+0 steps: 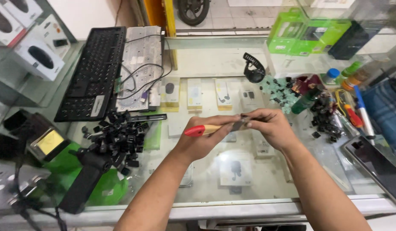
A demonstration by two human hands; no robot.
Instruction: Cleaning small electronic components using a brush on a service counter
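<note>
A small brush with a red tip and pale wooden handle lies across the left hand, whose fingers are closed around it above the middle of the glass counter. The right hand pinches something small and dark at the brush's far end, perhaps a keycap; it is too hidden to tell. Left on the glass lies a heap of black keycaps; right, a smaller dark heap and a cluster of pale green pieces. Behind stand one black keyboard frame and one bare grey keyboard plate. Boxed goods show under the glass; two green boxes sit far right.
</note>
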